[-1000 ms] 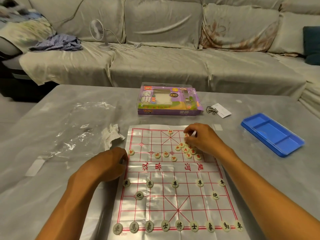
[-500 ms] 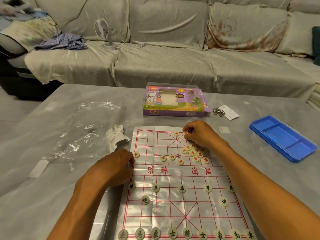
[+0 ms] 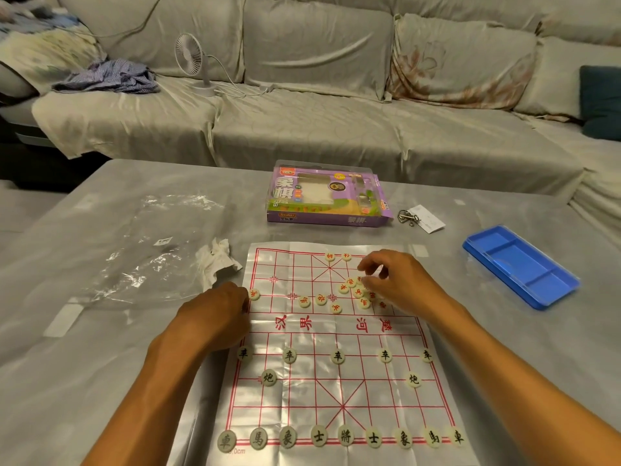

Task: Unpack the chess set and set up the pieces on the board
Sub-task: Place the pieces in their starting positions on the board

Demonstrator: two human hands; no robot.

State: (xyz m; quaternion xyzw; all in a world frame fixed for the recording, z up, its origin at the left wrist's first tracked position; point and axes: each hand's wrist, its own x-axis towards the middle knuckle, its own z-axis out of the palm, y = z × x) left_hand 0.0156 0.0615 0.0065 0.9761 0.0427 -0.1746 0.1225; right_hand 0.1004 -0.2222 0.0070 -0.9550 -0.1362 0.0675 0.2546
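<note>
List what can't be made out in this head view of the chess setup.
- Head view: some red pieces in the cluster lie under the right hand, so their count is hidden.
- Whether that hand's fingertips pinch a piece: too small to tell.
- Left hand fingers curl under at the board edge; what they touch is hidden.
- Red characters: too small to read.
- Board's near edge: cut off by the frame.

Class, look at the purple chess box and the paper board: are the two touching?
Apart. The head view shows a bare strip of table between the purple chess box and the far edge of the paper board.
</note>
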